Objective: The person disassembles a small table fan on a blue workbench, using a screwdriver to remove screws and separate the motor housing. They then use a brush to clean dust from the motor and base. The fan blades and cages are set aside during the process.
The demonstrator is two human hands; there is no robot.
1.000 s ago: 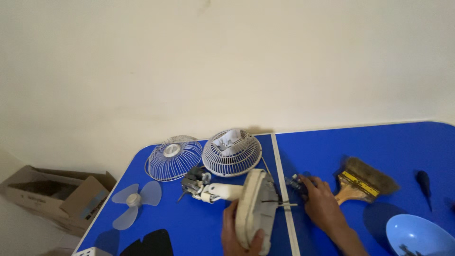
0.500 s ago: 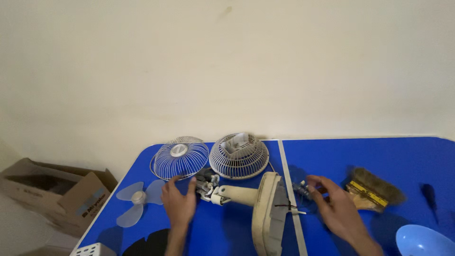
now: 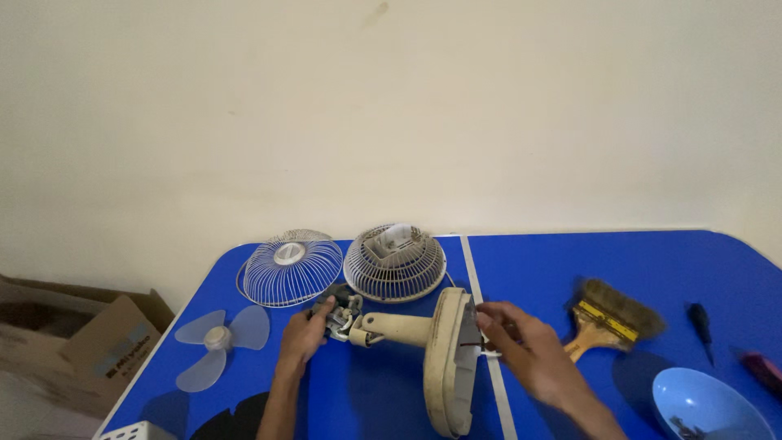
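A cream fan body lies on its side on the blue table [image 3: 570, 269]: round base [image 3: 450, 358], neck [image 3: 399, 327] and bare motor [image 3: 342, 312] pointing left. My left hand [image 3: 303, 336] grips the motor end. My right hand [image 3: 521, 346] rests against the underside of the base, fingers touching it near the white table stripe. Behind the fan lie two wire grilles, the front grille [image 3: 292, 266] and the rear grille [image 3: 396, 262].
A pale translucent fan blade [image 3: 215, 338] lies at the left edge. A wooden paintbrush [image 3: 611, 316], a dark screwdriver [image 3: 700, 321] and a light blue bowl [image 3: 709, 403] sit to the right. A cardboard box [image 3: 73, 342] stands on the floor at left.
My left hand left the fan base and moved left to the motor end. My right hand came in against the base's underside. The view tilted slightly.
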